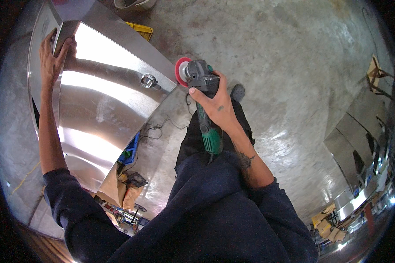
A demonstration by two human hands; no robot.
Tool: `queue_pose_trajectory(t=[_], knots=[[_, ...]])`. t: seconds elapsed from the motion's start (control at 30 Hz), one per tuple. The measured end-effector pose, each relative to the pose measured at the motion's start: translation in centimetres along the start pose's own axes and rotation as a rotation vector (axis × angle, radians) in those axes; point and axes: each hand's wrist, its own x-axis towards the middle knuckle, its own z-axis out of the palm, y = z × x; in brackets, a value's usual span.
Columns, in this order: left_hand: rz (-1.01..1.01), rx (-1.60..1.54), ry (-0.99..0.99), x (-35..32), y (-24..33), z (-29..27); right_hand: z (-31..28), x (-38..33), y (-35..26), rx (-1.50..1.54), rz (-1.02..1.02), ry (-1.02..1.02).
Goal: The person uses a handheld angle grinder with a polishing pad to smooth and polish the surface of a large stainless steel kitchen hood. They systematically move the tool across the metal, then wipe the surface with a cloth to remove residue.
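Beside the right corner of the metal panel [109,105], a grinder [210,136] is held by the right hand [215,101]. The right hand is closed around the dark body, with the thumb laid along the near side. The red disc [180,72] is set close to the panel corner; whether contact is made cannot be told. The left hand [52,57] is placed across the folded edge at the panel's far left, thumb and fingers parted wide; nothing is lifted by it. A ring fitting [148,80] is seated on the panel's upper face, near the right corner.

Three containers are positioned around the panel. A bucket [136,7] is cut off by the upper rim of the view; its contents cannot be identified. A yellow crate [141,30] is partly covered by the panel, and its contents are hidden. A blue crate [131,147] is partly covered by the panel's right edge; its contents cannot be made out. A black cable [156,128] is laid on the floor [289,96] nearby.
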Motion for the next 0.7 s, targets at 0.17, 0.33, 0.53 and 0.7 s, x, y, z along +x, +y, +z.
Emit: queue_pose_trajectory(t=[0.17,0.33,0.53,0.7], knots=[[0.017,-0.029,-0.041,-0.5,-1.6,-0.2,0.1,4.6,6.9,0.028,0.062,0.021],[0.025,-0.021,-0.043,-0.1,0.4,-0.9,0.2,5.8,9.5,-0.051,0.236,0.071],[0.005,0.020,-0.048,0.7,-0.5,-0.2,2.2,2.8,11.8,0.235,0.174,0.243],[0.021,-0.042,-0.049,1.5,-0.6,0.6,5.4,-0.5,10.2,0.442,0.156,0.410]])
